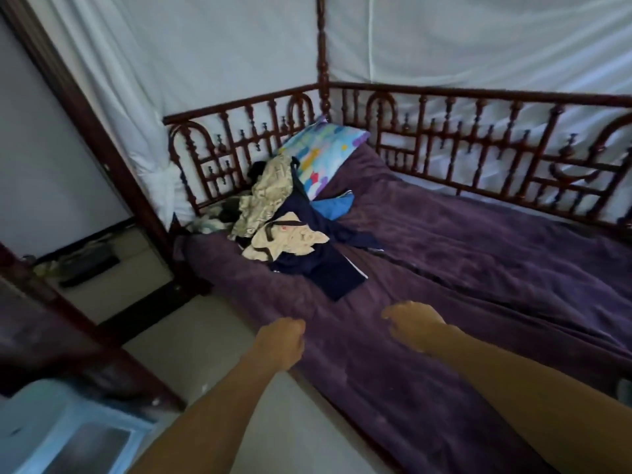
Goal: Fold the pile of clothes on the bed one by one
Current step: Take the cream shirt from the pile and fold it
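Forearms stretch forward, bare, over the bed's near edge. The left hand (pixel 284 336) is balled into a fist and the right hand (pixel 412 325) has loosely curled fingers; both are empty. The pile of clothes (pixel 290 230), crumpled beige prints over navy fabric, lies well beyond them on the plush purple blanket (pixel 478 254), against a bright patterned pillow (pixel 323 155) beside the carved wooden railing (pixel 444 131).

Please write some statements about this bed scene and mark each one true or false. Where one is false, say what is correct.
1. The left hand and the right hand hold nothing. True.
2. The pile of clothes lies far from the pillow. False: it rests against the pillow.
3. The bed cover is purple. True.
4. The right hand grips the dark blue garment. False: it is apart from it, over the bare cover.
5. The pillow is plain white. False: it has a colourful pattern.
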The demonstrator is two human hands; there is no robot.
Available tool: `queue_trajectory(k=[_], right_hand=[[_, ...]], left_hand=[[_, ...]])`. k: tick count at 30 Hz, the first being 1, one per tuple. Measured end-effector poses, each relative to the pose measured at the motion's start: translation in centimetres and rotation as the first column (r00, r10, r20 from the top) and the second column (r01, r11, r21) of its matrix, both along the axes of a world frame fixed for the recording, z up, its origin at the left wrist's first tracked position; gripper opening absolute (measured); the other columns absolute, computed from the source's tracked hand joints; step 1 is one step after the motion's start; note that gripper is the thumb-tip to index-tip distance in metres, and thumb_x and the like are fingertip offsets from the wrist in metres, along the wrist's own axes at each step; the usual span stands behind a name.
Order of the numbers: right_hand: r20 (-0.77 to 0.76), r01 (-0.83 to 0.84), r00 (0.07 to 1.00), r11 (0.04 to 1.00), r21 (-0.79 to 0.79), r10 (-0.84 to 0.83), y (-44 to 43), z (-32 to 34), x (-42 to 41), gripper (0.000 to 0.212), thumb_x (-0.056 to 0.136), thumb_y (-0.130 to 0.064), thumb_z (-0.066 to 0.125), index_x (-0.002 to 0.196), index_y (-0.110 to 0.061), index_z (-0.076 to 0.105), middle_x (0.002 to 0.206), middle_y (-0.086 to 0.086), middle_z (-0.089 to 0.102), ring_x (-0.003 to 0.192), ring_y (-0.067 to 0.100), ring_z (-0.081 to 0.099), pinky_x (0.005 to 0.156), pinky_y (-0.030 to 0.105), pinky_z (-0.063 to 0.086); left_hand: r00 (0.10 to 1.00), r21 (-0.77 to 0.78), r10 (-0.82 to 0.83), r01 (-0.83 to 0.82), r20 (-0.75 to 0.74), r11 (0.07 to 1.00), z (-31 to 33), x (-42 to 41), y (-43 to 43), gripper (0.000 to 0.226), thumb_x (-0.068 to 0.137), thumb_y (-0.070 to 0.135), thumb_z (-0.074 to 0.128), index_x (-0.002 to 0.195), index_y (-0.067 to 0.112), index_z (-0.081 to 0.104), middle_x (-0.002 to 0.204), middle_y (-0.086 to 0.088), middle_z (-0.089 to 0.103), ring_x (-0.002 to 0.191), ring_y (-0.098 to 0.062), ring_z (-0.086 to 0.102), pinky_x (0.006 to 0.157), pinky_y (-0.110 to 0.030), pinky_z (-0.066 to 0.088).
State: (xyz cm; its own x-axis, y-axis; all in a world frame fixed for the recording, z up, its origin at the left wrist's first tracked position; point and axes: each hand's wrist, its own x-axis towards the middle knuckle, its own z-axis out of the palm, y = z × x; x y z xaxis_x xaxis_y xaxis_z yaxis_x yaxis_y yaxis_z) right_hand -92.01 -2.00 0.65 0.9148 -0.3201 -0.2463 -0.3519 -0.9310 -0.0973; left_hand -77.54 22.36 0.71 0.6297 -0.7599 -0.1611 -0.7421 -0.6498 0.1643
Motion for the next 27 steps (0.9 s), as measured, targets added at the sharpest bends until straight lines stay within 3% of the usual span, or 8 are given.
queue_trajectory(k=[5,7,9,12,19,27], right_hand=[[-0.052,-0.034,0.998,0.998,0.058,0.037,5.0,-1.5,11.8,0.039,0.096,-0.028,0.041,0.134,-0.029,0.048,0.135,0.002,0.053,0.118,0.028,0.054,0.095,0.037,0.045],[-0.050,-0.059,0.997,0.993,0.100,0.064,6.6,-2.0,15.6,0.037,0.096,-0.027,0.042,0.132,-0.026,0.049,0.132,0.003,0.055,0.113,0.028,0.056,0.090,0.037,0.047],[-0.028,-0.080,0.996,0.989,0.121,0.084,7.4,-2.4,19.1,0.037,0.097,-0.029,0.041,0.133,-0.027,0.049,0.131,0.003,0.055,0.111,0.026,0.056,0.083,0.033,0.045],[-0.020,-0.101,0.994,0.988,0.117,0.104,7.2,-3.3,24.1,0.039,0.098,-0.032,0.040,0.135,-0.025,0.050,0.132,0.002,0.055,0.113,0.025,0.056,0.087,0.034,0.047],[-0.065,-0.023,0.997,0.986,0.168,0.034,1.3,-8.4,36.0,0.034,0.096,-0.032,0.042,0.128,-0.030,0.052,0.125,-0.001,0.060,0.109,0.023,0.058,0.088,0.037,0.049],[-0.135,0.207,0.975,0.936,0.285,-0.175,-8.6,-15.7,52.5,0.034,0.094,-0.031,0.049,0.127,-0.025,0.054,0.126,0.004,0.058,0.110,0.027,0.057,0.079,0.033,0.043]], left_hand=[[1.000,0.046,0.031,-0.031,0.000,0.998,0.6,10.7,6.1,0.027,0.093,0.023,0.047,0.117,0.014,0.056,0.121,-0.008,0.058,0.112,-0.025,0.055,0.092,-0.032,0.043],[1.000,0.107,0.021,-0.023,0.020,0.994,1.1,14.4,7.7,0.028,0.094,0.025,0.046,0.118,0.013,0.053,0.123,-0.008,0.057,0.114,-0.026,0.054,0.091,-0.034,0.042],[0.999,0.124,0.029,-0.033,0.035,0.992,1.3,17.8,8.5,0.028,0.095,0.028,0.046,0.118,0.013,0.052,0.124,-0.008,0.056,0.115,-0.026,0.053,0.089,-0.034,0.042],[0.999,0.112,0.045,-0.047,0.021,0.993,0.8,22.3,8.5,0.025,0.094,0.026,0.044,0.114,0.012,0.051,0.122,-0.010,0.056,0.113,-0.027,0.053,0.087,-0.035,0.042],[0.997,0.151,0.028,-0.018,-0.066,0.988,-3.2,32.7,4.6,0.025,0.095,0.026,0.043,0.115,0.012,0.050,0.122,-0.010,0.055,0.114,-0.028,0.051,0.087,-0.032,0.041],[0.979,0.218,0.087,-0.045,-0.186,0.975,-8.4,47.7,-3.4,0.026,0.094,0.025,0.046,0.115,0.013,0.055,0.117,-0.008,0.057,0.112,-0.025,0.054,0.094,-0.033,0.042]])
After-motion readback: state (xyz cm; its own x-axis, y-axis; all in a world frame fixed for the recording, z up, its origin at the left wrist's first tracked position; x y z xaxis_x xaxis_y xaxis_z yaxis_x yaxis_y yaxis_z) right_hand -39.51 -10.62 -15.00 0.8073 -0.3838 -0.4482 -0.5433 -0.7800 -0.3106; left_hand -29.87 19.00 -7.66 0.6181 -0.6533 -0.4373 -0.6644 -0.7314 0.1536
